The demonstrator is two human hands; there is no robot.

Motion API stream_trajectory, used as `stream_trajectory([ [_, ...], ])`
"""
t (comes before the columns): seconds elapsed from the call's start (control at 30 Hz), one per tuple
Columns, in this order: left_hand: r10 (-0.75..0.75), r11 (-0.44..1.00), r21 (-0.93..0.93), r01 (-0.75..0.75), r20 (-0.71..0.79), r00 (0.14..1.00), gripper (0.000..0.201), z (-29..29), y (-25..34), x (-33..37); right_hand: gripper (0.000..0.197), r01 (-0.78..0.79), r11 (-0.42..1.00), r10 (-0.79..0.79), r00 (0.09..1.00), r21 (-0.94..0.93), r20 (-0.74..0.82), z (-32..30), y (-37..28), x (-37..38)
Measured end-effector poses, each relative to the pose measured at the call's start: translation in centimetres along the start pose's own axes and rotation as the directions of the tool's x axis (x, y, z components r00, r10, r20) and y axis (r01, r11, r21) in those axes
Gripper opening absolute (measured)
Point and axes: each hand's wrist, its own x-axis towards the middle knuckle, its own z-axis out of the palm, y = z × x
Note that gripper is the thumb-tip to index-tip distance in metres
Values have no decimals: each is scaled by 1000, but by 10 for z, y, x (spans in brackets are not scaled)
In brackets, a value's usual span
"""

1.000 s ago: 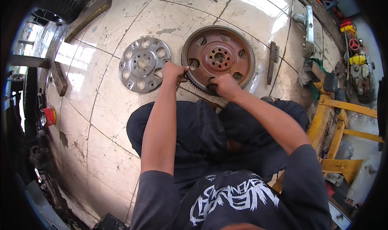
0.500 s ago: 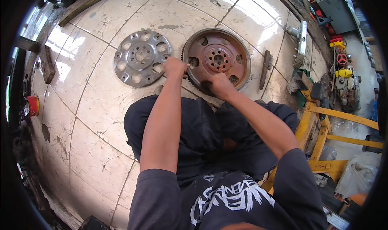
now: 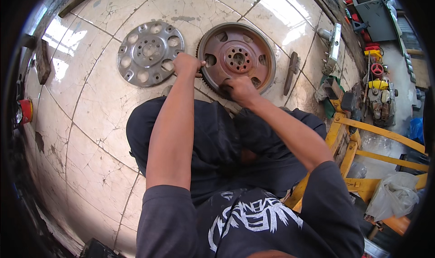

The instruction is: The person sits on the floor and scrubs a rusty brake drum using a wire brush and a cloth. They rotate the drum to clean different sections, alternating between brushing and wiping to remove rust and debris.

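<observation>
A reddish-brown flywheel (image 3: pixel 212 80) with a toothed rim lies flat on the tiled floor in front of my knees. To its left is a round silver metal plate (image 3: pixel 149 62) with several large holes. My left hand (image 3: pixel 186 65) is closed in a fist between the two discs, against the flywheel's left toothed edge; what it grips is mostly hidden. My right hand (image 3: pixel 242 90) is at the flywheel's near rim, fingers curled over a small dark piece that I cannot make out.
A wire brush (image 3: pixel 290 74) lies right of the flywheel. Beyond it stand a metal part (image 3: pixel 334 49) and a yellow metal frame (image 3: pixel 349 144). A red tin (image 3: pixel 26 111) and a wooden block (image 3: pixel 43 62) are on the left. Farther right are a small machine (image 3: pixel 383 92) and a plastic bag (image 3: pixel 394 194).
The whole view has shifted, so the discs appear slightly higher and farther left. Both hands keep nearly the same places at the flywheel, with the right fingers a little nearer its rim.
</observation>
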Motion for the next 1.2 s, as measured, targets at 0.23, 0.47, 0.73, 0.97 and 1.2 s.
stream_trajectory([
  [0.23, -80, 996, -41, 80, -2, 997, 46, -11, -8, 10, 17, 14, 999, -18, 995, 39, 94, -12, 22, -20],
  [0.47, -48, 997, -62, 48, 1, 999, 44, -5, -9, 15, 16, -14, 999, 15, 1000, 42, -10, 2, -14, 21],
  [0.73, -93, 993, -77, 91, -29, 995, 47, -8, -13, 20, 16, 31, 1000, -30, 974, -2, 227, -30, 38, -21],
  [0.97, -9, 996, -86, 13, 39, 999, 50, 8, -26, 50, 16, -107, 993, 109, 993, 46, -44, 11, -2, 12],
  [1.2, -74, 969, -227, 95, 97, 993, 42, -9, -19, 18, 17, 79, 996, -86, 978, 42, 191, -22, 31, -13],
])
